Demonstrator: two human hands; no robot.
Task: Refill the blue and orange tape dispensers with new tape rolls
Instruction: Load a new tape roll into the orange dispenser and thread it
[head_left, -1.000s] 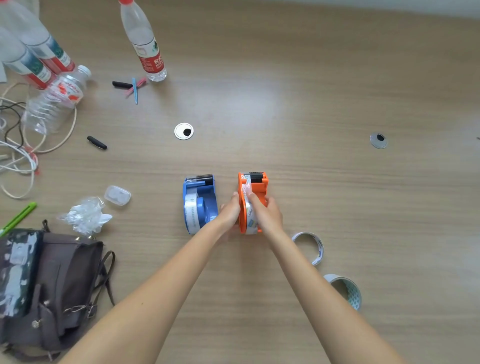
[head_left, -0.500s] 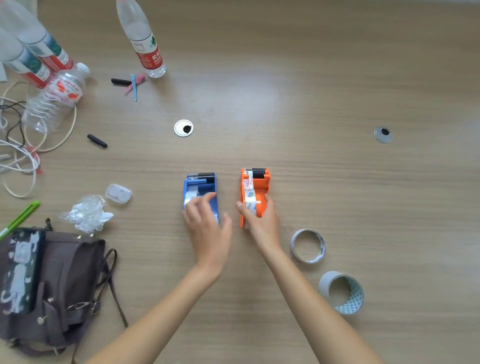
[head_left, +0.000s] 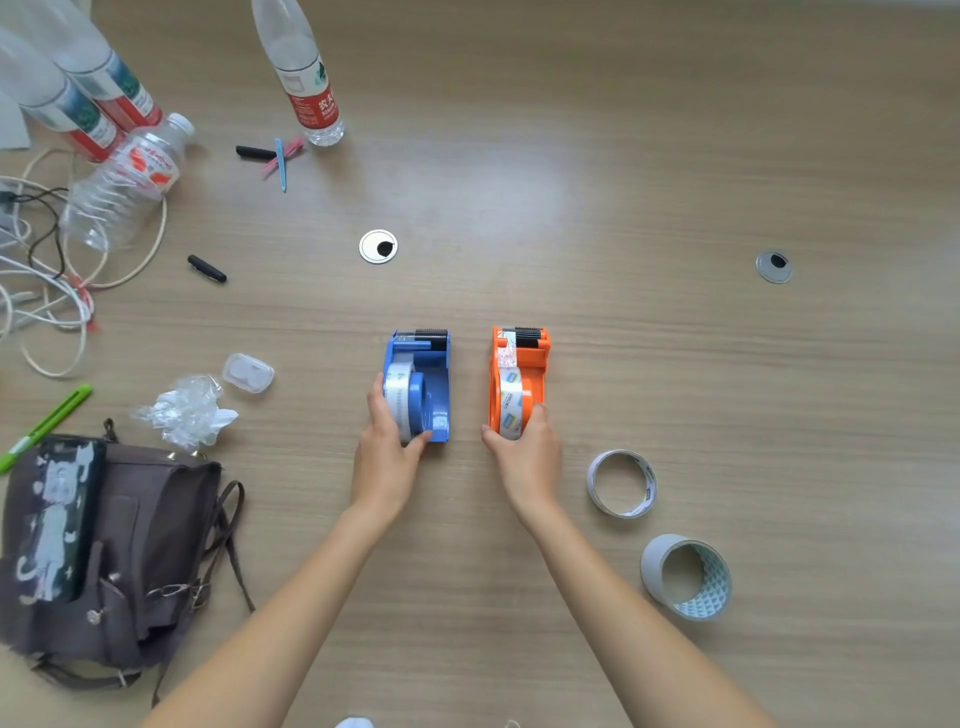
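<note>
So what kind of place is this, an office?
Probably an office or meeting-room desk: the wooden table has round cable grommets, with charging cables and water bottles lying about.

A wooden table (head_left: 623, 182) carries the blue dispenser (head_left: 434, 387) and orange dispenser (head_left: 522, 379) side by side at centre. Two spent tape cores (head_left: 622, 484) lie right; bottles (head_left: 309, 78), cables (head_left: 47, 291) and a bag (head_left: 130, 545) crowd the left.
</note>
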